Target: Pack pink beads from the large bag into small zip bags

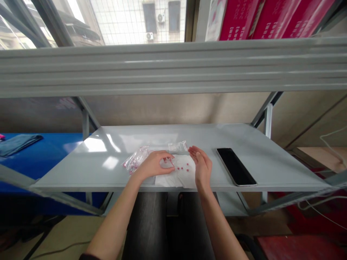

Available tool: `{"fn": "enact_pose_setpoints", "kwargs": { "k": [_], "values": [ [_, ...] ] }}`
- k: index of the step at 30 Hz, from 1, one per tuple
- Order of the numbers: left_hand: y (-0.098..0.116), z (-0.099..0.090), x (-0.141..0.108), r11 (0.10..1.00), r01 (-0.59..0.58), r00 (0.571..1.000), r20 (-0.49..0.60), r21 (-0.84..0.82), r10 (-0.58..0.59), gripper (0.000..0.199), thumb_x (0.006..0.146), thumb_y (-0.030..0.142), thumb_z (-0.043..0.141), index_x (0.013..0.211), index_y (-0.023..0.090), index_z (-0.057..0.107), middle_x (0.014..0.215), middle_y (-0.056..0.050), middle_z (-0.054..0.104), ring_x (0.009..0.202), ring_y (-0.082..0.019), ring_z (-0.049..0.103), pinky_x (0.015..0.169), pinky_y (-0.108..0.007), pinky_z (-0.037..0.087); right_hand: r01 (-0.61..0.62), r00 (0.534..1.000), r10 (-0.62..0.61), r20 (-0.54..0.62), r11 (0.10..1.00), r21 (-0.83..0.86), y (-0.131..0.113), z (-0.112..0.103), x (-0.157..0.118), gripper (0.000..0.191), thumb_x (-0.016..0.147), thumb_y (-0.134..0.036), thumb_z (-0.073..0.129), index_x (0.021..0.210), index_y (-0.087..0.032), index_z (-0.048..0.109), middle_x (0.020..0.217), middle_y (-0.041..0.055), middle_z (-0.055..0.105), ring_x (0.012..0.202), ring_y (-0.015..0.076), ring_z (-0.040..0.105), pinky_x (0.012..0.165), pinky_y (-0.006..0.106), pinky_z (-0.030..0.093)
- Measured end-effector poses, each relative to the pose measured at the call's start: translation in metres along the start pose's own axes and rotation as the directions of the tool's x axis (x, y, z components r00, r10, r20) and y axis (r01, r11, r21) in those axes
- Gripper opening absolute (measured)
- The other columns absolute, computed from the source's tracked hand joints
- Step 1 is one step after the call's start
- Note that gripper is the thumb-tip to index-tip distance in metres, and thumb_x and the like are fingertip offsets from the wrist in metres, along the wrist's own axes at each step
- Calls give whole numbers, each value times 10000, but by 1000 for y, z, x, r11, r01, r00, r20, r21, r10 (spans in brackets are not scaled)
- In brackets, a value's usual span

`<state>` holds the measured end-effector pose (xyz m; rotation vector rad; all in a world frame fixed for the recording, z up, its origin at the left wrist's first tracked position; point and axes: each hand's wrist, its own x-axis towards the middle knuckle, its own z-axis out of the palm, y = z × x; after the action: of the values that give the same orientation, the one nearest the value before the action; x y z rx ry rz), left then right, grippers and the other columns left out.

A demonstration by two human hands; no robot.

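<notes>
Several small red beads (187, 164) lie on a white tissue (173, 180) near the shelf's front edge. Above the tissue's left part, my left hand (155, 164) curves its thumb and fingers around a small clear item with a red edge (171, 162), which I cannot make out fully. My right hand (202, 167) stands at the tissue's right edge with its fingers stretched out and holds nothing visible. Beside my left hand is a clear plastic bag (138, 157) with pink-red pieces in it. A small clear packet (178, 146) lies behind the tissue.
A black tablet-like device (236, 167) lies on the grey shelf (282, 169) to the right. A thick grey beam (173, 68) crosses above the shelf. Blue cloth (18, 143) lies on a blue surface (59, 148) at the left. Red books (271, 20) stand above.
</notes>
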<state>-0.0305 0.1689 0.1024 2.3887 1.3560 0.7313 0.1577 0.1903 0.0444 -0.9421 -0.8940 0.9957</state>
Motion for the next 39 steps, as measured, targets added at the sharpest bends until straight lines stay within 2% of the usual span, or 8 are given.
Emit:
{"fn": "enact_pose_setpoints", "kwargs": {
  "k": [5,8,13,19,26,33,39],
  "values": [
    [0,-3,7,998,11,996,90,65,-17,298,749,341,751,1010,200,722,940,-43,762,837,-224,692,797,-339,521,-21,1000,22,9,998,-63,14,-1,2,356,847,-407,510,980,-143,709,1019,150,762,988,279,708,925,459,525],
    [2,-3,13,994,-2,988,153,109,-15,299,731,332,757,998,201,728,955,-46,761,860,-238,692,800,-333,512,3,1000,-1,17,993,-117,20,1,0,372,872,-421,495,997,-148,713,1069,149,753,1045,283,685,965,462,500],
    [6,-5,21,984,-27,976,218,175,-13,281,732,332,742,981,203,733,963,-45,759,880,-250,688,797,-327,495,58,995,-39,91,975,-214,20,0,-2,425,898,-480,481,933,-144,739,1025,158,757,1022,304,685,950,461,504],
    [8,-10,31,968,-66,968,251,240,3,327,752,377,711,1035,213,729,997,-41,754,920,-256,687,792,-322,479,96,984,-48,169,952,-290,14,-5,0,464,919,-510,455,915,-156,754,992,156,771,981,305,704,924,445,517],
    [11,-8,43,941,-110,958,286,321,14,292,705,346,708,967,220,740,907,-22,749,832,-241,689,726,-305,451,127,979,-60,195,929,-348,9,-5,-1,492,929,-516,430,915,-150,758,1002,163,775,985,318,703,901,441,516],
    [13,-6,44,925,-128,957,289,359,20,311,696,373,728,966,219,734,877,-31,732,828,-261,676,812,-368,439,149,977,-77,196,911,-384,6,-3,-2,469,928,-508,442,897,-172,769,964,136,783,941,309,703,869,425,501],
    [14,0,45,909,-137,956,292,393,18,253,695,399,733,872,220,714,860,-40,713,854,-265,647,817,-373,429,155,976,-83,201,913,-376,7,-2,-3,444,931,-491,453,901,-179,768,934,115,785,914,290,702,855,401,501]
  ]
}}
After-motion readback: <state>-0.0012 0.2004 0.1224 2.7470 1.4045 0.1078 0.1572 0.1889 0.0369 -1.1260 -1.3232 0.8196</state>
